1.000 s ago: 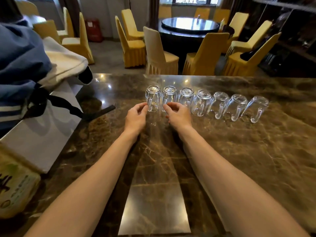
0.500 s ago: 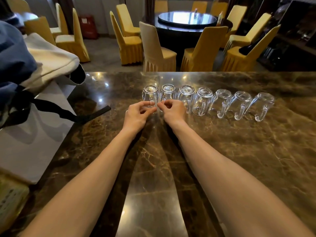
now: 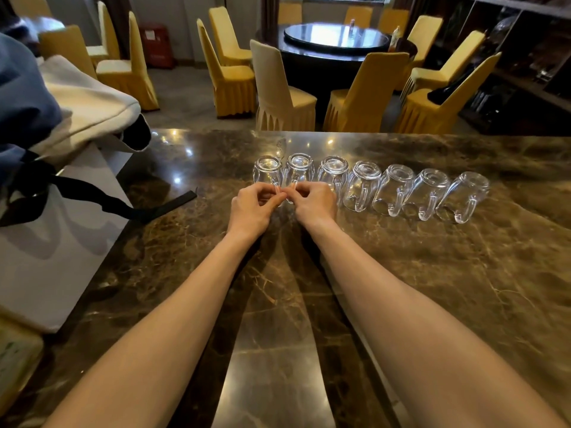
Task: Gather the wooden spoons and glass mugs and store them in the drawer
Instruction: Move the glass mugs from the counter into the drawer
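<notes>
The left hand (image 3: 252, 209) pinches the handle of the end mug (image 3: 267, 168) and the right hand (image 3: 315, 201) pinches that of the next mug (image 3: 299, 167), both upside down on the bench (image 3: 401, 273).

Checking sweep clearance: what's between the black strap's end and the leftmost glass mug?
Head view: only bare marble counter lies between the black strap and the leftmost glass mug. The left hand pinches that mug's handle.
</notes>
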The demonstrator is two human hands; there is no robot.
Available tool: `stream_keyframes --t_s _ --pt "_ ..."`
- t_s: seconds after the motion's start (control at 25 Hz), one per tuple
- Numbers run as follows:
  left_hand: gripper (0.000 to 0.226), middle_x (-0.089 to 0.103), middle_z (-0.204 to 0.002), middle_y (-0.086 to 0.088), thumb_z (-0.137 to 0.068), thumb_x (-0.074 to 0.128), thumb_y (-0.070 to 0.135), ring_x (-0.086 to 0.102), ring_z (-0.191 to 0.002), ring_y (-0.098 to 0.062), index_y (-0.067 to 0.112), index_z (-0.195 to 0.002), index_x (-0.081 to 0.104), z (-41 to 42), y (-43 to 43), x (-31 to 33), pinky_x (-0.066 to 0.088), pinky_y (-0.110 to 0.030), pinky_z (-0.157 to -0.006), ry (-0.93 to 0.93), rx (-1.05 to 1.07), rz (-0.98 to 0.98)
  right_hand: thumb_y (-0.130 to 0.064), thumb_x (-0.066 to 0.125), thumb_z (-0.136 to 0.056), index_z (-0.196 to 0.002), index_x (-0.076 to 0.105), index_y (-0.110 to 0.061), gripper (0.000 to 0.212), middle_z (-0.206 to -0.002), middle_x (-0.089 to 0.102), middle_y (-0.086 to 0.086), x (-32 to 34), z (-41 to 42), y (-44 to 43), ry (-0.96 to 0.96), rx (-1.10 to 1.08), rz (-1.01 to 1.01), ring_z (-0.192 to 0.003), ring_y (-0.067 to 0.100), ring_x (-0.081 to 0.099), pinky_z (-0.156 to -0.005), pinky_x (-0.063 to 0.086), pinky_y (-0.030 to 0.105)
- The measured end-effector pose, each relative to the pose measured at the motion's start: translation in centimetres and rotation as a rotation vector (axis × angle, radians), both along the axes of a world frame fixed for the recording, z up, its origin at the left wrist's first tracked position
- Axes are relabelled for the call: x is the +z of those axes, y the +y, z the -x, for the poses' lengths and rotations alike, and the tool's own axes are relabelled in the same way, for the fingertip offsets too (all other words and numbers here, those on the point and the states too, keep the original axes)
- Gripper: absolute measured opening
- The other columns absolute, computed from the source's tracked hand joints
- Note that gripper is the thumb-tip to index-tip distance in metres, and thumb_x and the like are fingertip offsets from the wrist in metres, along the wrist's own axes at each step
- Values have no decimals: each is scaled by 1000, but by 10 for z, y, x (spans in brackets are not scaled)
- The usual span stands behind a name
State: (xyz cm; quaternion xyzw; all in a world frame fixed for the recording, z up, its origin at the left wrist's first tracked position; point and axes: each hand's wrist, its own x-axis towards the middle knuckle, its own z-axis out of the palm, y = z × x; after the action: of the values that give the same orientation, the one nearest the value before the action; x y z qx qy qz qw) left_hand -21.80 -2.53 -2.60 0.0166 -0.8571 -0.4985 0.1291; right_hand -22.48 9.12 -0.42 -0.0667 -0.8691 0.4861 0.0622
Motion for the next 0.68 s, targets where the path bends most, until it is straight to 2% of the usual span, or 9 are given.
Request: stream_keyframes --t_s 0.12,0.16,0.28,0.4,0.56,0.68 --pt "24 71 -95 -4 -84 68 26 65 -88 -12 12 -103 69 1 2 -1 55 -31 -81 -12 32 -13 -30 67 -85 -96 75 -17 19 -91 73 2 1 0 2 1 -9 -28 -81 13 61 -64 38 22" --pt "23 71 -96 -4 -85 68 25 65 -89 -13 12 -104 69 0 2 -1 55 -31 -80 -7 40 -13 -30 67 -85 -96 75 -16 19 -89 73 3 1 -1 2 2 -12 -32 -80 14 62 -66 39 24" --pt "20 71 -94 -1 -86 67 25 61 -83 -6 14 -102 69 -3 3 0 45 -9 -67 31 55 27 -30 67 -85 -94 75 -15 19 -86 73 4 3 -5 3 15 -1 -29 -78 16 65 -66 44 25" --pt "20 68 -92 2 -87 65 25 58 -80 -3 14 -103 69 -8 1 4 40 -1 -59 37 54 42 -26 68 -85 -95 74 -14 17 -89 74 4 6 -9 3 42 21 18 -81 18 68 -76 55 33" --pt "21 70 -96 -1 -88 63 24 61 -87 -8 13 -105 69 -19 -1 11 44 -9 -69 58 38 44 -24 67 -86 -101 72 -10 22 -96 73 7 16 -18 5 86 47 55 -88 20 67 -83 55 41" --pt "19 70 -97 -1 -89 62 24 63 -90 -11 14 -104 68 -34 -2 23 51 -24 -79 71 12 23 -26 66 -87 -101 73 -10 22 -94 73 7 27 -32 10 100 94 38 -88 20 67 -83 55 42"
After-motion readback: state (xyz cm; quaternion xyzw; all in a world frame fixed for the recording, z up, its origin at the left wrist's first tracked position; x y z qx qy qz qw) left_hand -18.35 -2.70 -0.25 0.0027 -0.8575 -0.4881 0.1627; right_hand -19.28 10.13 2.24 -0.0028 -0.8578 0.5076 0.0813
